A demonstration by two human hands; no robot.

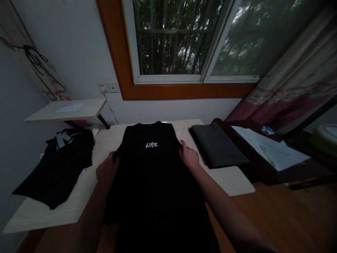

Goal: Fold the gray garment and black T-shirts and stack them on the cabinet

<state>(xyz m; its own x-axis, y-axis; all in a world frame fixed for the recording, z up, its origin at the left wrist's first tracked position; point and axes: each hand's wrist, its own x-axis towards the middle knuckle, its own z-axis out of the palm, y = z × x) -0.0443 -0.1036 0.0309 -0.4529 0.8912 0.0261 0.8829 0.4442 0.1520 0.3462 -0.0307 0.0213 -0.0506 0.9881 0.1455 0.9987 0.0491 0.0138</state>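
A black sleeveless shirt [151, 165] with small white lettering lies spread over the table, its neckline toward the window. Its lower part merges with dark cloth at the near edge, so I cannot tell where the hem ends. My left hand [108, 168] is closed on the shirt's left edge. On the opposite edge, my right hand [189, 154] pinches the fabric a little below the armhole. Both forearms reach in from the bottom of the view.
Another black garment [63, 161] with a grey print lies at the table's left, beside a low shelf [65, 110]. To the right rests a dark grey folder-like item [217, 146]. Beyond it, papers [265, 147] lie on a dark brown surface. The light wooden table [50, 214] stands below a window.
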